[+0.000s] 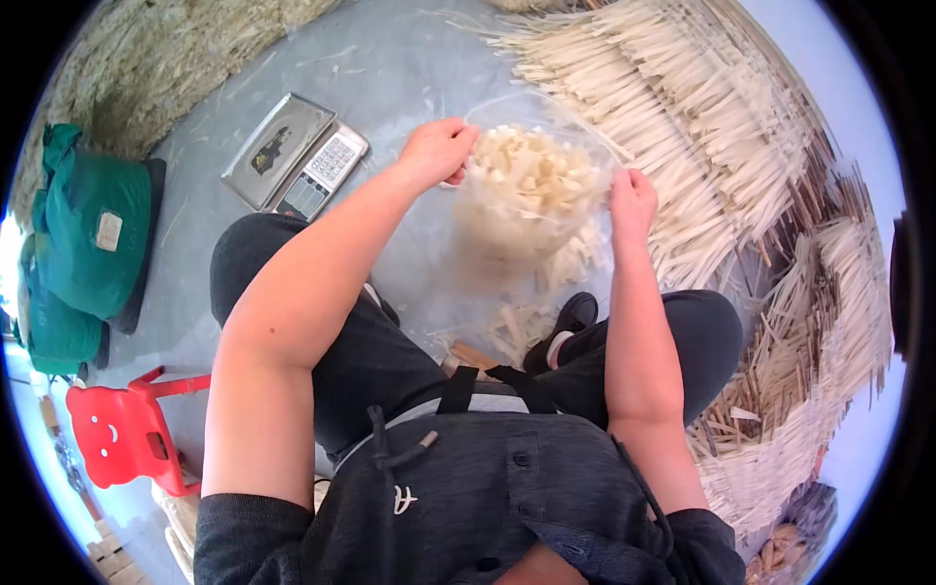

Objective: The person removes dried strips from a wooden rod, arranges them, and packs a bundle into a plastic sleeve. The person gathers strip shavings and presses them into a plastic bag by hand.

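A person's left hand (439, 153) and right hand (633, 200) each pinch the rim of a clear plastic bag (507, 226), fingers closed narrowly on opposite sides of its mouth. The bag is in front of the person, between the bent legs; its blurred base does not show whether it touches the grey floor (409, 58). Short, pale, flat pieces (536, 171) fill it. Left of the bag is a silver weighing scale (327, 168) with a keypad; right of it, long cream-coloured strips (673, 107) lie heaped.
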`<action>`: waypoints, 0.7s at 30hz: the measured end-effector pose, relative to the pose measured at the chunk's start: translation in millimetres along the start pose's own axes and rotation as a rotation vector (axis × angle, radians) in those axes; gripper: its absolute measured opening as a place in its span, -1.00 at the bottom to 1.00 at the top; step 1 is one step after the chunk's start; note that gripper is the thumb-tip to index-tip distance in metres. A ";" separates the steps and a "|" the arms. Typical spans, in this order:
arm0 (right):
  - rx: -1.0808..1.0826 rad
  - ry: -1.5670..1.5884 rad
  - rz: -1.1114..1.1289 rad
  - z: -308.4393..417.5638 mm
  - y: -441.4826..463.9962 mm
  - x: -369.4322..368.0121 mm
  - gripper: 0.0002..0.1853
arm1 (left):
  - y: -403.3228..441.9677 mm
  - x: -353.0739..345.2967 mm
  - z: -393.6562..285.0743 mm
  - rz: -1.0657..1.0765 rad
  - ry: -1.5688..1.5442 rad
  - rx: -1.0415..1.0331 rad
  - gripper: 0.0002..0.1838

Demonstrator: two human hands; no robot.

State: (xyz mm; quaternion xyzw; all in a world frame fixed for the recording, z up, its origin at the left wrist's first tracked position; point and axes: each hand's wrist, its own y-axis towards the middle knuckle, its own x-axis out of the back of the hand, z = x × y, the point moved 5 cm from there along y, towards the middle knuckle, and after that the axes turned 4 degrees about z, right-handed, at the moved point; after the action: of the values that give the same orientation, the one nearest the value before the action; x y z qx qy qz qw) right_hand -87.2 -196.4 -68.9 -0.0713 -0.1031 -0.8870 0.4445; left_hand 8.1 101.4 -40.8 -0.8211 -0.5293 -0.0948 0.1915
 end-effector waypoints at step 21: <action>0.343 -0.175 0.293 98.1 -46.6 -44.2 -0.70 | -85.1 82.0 -26.0 -0.055 0.047 0.025 -0.65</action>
State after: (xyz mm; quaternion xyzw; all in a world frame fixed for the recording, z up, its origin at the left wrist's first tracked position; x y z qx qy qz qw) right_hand -94.9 -110.8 11.0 -0.0855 -0.2789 -0.7728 0.5636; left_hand -33.1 190.1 30.4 -0.8012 -0.5482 -0.1129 0.2115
